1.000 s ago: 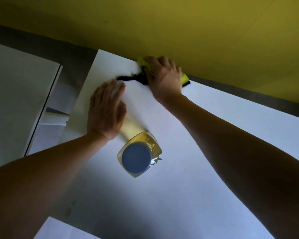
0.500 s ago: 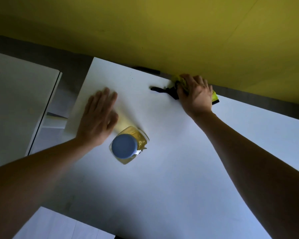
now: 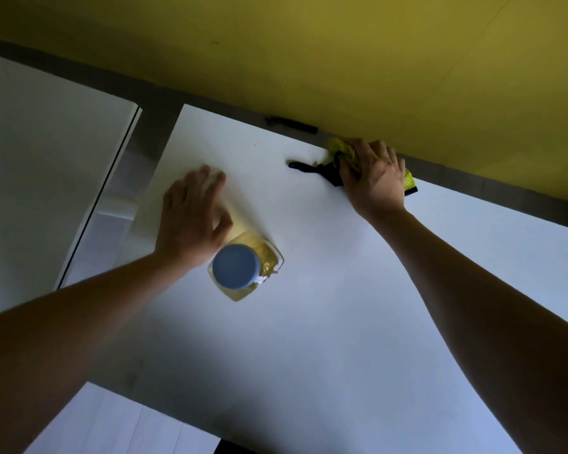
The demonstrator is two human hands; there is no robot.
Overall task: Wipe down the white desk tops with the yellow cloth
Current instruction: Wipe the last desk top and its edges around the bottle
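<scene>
The yellow cloth (image 3: 341,149) with a black edge and strap lies at the far edge of the white desk top (image 3: 325,322), by the yellow wall. My right hand (image 3: 373,178) lies on top of it, fingers curled over the bunched fabric. My left hand (image 3: 191,217) is at the desk's left side with its fingers spread and fairly straight; it looks blurred, and I cannot tell whether it touches the surface.
A clear bottle of yellow liquid with a blue cap (image 3: 240,267) stands just right of my left hand. A second white desk (image 3: 40,165) stands to the left across a grey gap. Another white surface (image 3: 112,427) shows at the bottom. A black clip (image 3: 292,124) sits at the wall.
My right hand has slid the cloth rightward along the desk's far edge. My left hand has shifted slightly and its fingers have moved.
</scene>
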